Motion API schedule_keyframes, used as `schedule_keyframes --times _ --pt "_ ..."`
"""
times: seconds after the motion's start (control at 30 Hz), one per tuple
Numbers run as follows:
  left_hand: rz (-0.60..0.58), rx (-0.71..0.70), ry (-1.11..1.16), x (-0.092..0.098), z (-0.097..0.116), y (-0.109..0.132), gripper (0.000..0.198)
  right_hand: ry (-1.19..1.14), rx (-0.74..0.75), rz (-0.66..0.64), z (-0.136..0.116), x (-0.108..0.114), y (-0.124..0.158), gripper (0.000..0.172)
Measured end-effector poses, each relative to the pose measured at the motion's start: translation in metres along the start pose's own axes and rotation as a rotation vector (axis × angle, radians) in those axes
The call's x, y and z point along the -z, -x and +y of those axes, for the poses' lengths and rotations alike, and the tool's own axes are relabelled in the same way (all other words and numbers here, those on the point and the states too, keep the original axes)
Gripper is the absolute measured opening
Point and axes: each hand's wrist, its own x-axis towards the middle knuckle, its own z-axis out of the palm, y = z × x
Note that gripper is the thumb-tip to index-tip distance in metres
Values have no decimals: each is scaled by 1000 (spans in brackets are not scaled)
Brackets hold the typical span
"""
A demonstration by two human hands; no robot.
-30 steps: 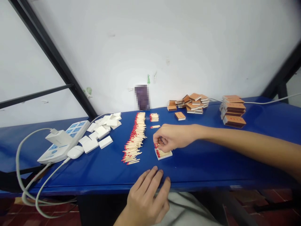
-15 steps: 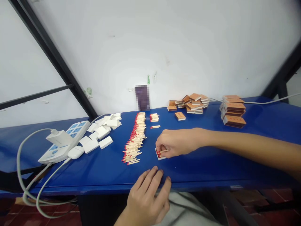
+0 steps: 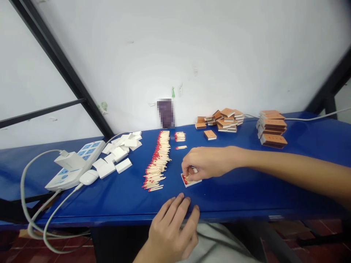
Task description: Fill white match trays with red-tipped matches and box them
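Note:
A small white matchbox tray (image 3: 190, 180) holding red-tipped matches lies on the blue table (image 3: 233, 190) near the front. My right hand (image 3: 206, 162) hovers over it, fingers curled and pinched at the matches in the tray. My left hand (image 3: 172, 229) rests on the table's front edge, fingers stretched out flat and holding nothing. A long row of loose red-tipped matches (image 3: 158, 160) lies just left of the tray.
Several empty white trays (image 3: 117, 157) lie at the left beside a white power strip (image 3: 73, 164) with a plugged adapter and cables. Two small match bundles (image 3: 180, 136) sit behind. Orange matchbox sleeves are piled (image 3: 224, 119) and stacked (image 3: 272, 128) at the back right.
My right hand dipped toward the tray and covered it, then lifted slightly so the tray shows again. The left hand has stayed put.

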Motion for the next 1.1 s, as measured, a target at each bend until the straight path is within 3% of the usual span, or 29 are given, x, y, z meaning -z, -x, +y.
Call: schedule_keyframes --times 0.43,0.77,0.93,1.1 --pt "-11 -8 -4 0 0 0 34 26 68 -97 -4 15 18 35" --pt "-16 3 -10 1 1 -1 34 38 94 -115 -1 17 17 31" --pt "-13 6 -6 0 0 -1 35 156 -49 -19 9 14 13 24" --pt "-13 -3 -14 1 0 0 34 181 -163 -45 24 14 7 25"
